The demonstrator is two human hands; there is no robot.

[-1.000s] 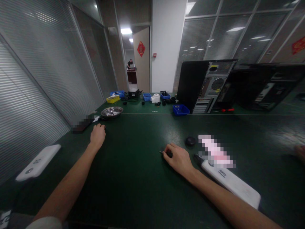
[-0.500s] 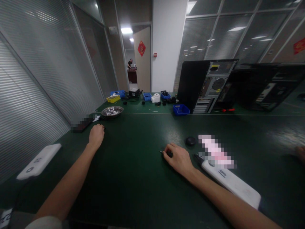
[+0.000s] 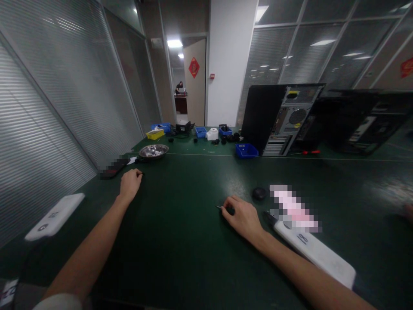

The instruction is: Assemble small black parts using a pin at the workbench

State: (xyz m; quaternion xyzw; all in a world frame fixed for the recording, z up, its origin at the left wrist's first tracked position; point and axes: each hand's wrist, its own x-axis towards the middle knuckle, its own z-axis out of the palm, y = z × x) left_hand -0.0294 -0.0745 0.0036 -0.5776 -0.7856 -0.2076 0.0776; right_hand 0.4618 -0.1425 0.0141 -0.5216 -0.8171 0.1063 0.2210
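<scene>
My left hand (image 3: 130,184) is closed near the left side of the green table, just in front of the steel bowl (image 3: 144,152). A small dark piece (image 3: 143,173) pokes out at its fingertips; its kind is too small to make out. Resting on the table right of centre, my right hand (image 3: 242,214) has thumb and fingers curled in a pinch. From that pinch a thin metal-tipped tool (image 3: 218,207) points left, most of it hidden by the fingers. A round black object (image 3: 259,193) lies just beyond the right hand, and the steel bowl holds small pale bits.
A white power bank (image 3: 318,247) marked 18 lies beside my right forearm, another white power bank (image 3: 54,216) at far left. A blue bin (image 3: 246,150) and computer case (image 3: 264,116) stand behind. A yellow tray (image 3: 155,135) is further back. Another person's hand (image 3: 409,212) shows at right.
The view has tilted slightly, so everything sits a little lower and further right. Both hands keep nearly the same place and grip on the table.
</scene>
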